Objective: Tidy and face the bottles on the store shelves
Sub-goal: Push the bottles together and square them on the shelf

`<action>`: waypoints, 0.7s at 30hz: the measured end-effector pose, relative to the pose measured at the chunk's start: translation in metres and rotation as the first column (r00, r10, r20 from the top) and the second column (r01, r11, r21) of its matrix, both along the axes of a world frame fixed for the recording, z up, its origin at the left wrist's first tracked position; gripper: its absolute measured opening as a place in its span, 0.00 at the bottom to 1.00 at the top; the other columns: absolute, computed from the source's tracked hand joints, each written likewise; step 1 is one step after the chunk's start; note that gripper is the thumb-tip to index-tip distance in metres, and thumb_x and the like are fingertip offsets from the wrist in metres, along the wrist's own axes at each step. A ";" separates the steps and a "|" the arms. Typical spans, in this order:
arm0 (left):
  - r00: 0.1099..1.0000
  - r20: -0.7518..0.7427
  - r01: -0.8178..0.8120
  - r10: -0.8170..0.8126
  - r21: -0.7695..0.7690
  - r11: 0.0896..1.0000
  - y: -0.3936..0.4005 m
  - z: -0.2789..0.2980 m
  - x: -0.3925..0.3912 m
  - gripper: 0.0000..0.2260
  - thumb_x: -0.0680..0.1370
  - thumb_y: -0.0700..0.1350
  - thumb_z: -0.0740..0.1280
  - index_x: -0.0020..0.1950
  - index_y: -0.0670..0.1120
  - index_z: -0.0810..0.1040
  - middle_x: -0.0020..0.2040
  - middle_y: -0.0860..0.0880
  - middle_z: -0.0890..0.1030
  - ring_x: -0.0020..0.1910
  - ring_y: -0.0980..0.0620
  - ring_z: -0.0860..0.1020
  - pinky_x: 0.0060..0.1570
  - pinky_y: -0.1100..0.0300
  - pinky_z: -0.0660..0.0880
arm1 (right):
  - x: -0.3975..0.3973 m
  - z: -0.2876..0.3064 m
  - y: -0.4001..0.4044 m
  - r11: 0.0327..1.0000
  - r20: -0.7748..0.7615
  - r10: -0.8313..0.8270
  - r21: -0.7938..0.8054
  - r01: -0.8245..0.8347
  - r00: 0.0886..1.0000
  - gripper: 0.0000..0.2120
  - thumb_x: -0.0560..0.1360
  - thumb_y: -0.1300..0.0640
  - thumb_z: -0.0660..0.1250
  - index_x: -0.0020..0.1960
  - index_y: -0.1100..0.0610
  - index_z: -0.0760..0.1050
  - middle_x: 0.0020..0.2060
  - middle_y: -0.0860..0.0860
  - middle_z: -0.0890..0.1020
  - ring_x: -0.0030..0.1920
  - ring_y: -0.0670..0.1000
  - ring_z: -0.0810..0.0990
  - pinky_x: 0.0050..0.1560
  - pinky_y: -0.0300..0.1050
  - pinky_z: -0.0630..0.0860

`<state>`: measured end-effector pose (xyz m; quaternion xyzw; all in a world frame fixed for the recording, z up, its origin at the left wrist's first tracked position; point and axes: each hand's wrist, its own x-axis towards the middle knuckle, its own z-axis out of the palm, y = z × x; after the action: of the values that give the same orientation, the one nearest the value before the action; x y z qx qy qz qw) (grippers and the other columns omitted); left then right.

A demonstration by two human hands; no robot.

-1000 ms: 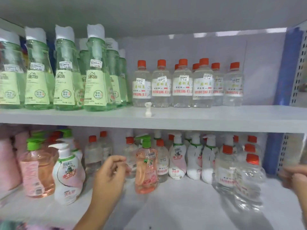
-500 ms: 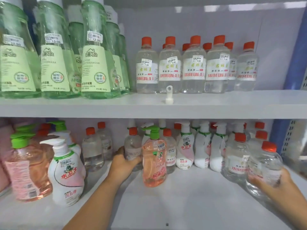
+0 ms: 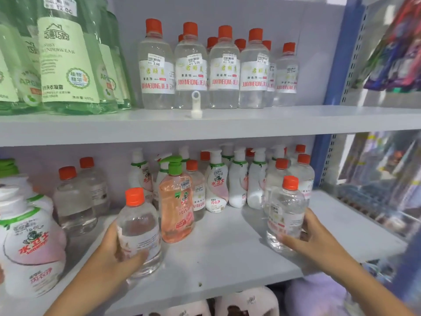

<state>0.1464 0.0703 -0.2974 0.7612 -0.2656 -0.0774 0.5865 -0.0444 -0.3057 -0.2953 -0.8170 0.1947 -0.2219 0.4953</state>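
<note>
1. Mostly mid-task: left hand point(image 3: 114, 254) grips a clear red-capped bottle point(image 3: 138, 233) at the lower shelf point(image 3: 227, 254) front, beside the pink pump bottle point(image 3: 175, 201).
2. Right hand point(image 3: 312, 236) grips a second clear bottle point(image 3: 286, 213) further right; its label looks turned partly sideways.
3. Upper-shelf clear bottles point(image 3: 191, 69) already face out.
4. Left to do, by my read: lower rows are mixed and uneven.
5. Back rows are occluded, the green bottles point(image 3: 66, 55) are cut off on the left, and the right side is blurred.

Bright, even, shadowless overhead light. Soft glare on clear bottles point(image 3: 191, 71). Motion blur smearing packets point(image 3: 391, 49) at two o'clock and four o'clock. Wide-angle bending at the edges, worst toward nine o'clock.
</note>
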 end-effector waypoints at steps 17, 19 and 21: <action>0.965 0.068 -0.253 0.252 0.002 0.968 -0.140 0.039 -0.193 0.36 0.59 0.54 0.85 0.62 0.67 0.72 0.54 0.65 0.84 0.52 0.62 0.84 0.54 0.58 0.79 | -0.083 0.049 -0.029 0.944 0.116 0.322 0.034 -0.328 0.940 0.29 0.67 0.66 0.80 0.62 0.46 0.78 0.53 0.44 0.87 0.56 0.46 0.85 0.60 0.48 0.80; 0.968 0.113 -0.217 0.225 -0.081 0.973 -0.159 0.071 -0.223 0.35 0.57 0.52 0.84 0.61 0.67 0.76 0.54 0.61 0.85 0.50 0.61 0.85 0.50 0.60 0.80 | -0.112 0.081 -0.038 0.921 0.179 0.384 -0.004 -0.390 0.906 0.31 0.66 0.68 0.81 0.61 0.43 0.79 0.52 0.42 0.87 0.54 0.45 0.86 0.53 0.38 0.81; 0.946 0.255 -0.172 0.198 -0.123 0.977 -0.168 0.102 -0.239 0.20 0.65 0.45 0.82 0.55 0.49 0.82 0.41 0.52 0.88 0.35 0.63 0.85 0.35 0.69 0.79 | -0.139 0.123 -0.045 0.904 0.269 0.424 -0.072 -0.421 0.865 0.34 0.59 0.62 0.86 0.58 0.38 0.82 0.50 0.42 0.88 0.51 0.43 0.87 0.47 0.31 0.80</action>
<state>-0.0927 -0.0980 -0.1955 0.7561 -0.2728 0.0942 0.5875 -0.1834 -0.3509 -0.1720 -0.8029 -0.0618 -0.2218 0.5498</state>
